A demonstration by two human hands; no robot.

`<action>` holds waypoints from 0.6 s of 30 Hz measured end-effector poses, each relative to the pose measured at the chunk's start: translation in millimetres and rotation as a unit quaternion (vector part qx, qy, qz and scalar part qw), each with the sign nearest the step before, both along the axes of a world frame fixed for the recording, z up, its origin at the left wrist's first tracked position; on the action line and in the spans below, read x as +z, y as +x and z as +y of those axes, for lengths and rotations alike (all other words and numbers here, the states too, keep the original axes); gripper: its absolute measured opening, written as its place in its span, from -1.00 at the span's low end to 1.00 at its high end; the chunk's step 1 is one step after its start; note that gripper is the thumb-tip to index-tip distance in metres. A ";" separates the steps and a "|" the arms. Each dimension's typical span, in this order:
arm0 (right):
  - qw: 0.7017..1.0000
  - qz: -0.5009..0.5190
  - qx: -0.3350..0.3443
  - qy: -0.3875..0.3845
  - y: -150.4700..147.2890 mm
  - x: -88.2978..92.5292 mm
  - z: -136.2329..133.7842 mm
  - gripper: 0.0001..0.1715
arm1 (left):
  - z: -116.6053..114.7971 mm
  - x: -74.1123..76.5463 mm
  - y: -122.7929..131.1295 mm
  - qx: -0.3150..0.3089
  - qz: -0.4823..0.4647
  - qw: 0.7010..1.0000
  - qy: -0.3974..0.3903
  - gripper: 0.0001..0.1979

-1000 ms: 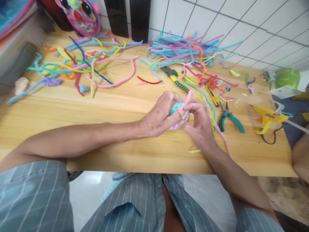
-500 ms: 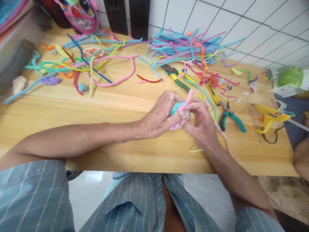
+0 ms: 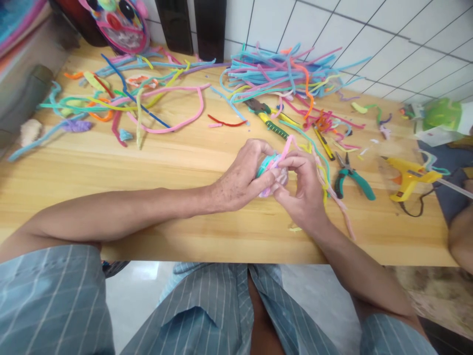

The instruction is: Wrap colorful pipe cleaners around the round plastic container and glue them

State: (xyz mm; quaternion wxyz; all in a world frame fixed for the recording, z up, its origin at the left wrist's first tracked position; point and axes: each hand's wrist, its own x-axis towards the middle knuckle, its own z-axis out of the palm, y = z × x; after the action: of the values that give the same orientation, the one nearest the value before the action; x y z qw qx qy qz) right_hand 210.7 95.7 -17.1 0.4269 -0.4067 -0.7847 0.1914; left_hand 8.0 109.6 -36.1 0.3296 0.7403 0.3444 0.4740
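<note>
You have a small, round bundle of fuzzy strips [image 3: 262,168] between your two hands, held just above the near part of the table [image 3: 177,162], roughly in front of your chest. Teal shows on its left side, with pink, pale white and lilac nearer the right. Your left hand [image 3: 239,178] is curled around the left side, thumb laid across the front; your right hand [image 3: 303,190] is narrowed to a pinch, thumb and fingertips against the right side. A pink strip [image 3: 287,147] sticks up in a bend beside the right fingers, and you cannot tell from here whether they also grip it.

Expect the bundle to be very light, with a soft, fuzzy skin that should not slip. The strips look like wire-cored craft stems, so they probably bend easily, keep the bend and spring back a little. It seems unlikely to break, but a hard squeeze could flatten its round shape or crush the pile. Its best hold is likely the thick teal side, with a broad, gentle grip; take the pink strip close to its base, since a pull on its loose end may loosen the wrap. Mind the pale pink strand [image 3: 343,217] trailing past your right wrist: whether it joins the bundle is hidden, so it could snag
</note>
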 end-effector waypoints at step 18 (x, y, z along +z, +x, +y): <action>0.997 -0.031 0.017 0.074 2.0 -7.8 -0.6 -0.32 | 0.5 -5.3 -4.0 -0.012 0.018 0.997 0.073 -0.64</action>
State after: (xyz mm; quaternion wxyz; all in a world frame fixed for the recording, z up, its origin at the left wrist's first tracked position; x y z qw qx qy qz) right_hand 212.7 95.1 -24.9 0.4276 -0.3662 -0.8165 0.1278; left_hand 4.0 110.1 -41.3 0.2743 0.7749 0.3059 0.4803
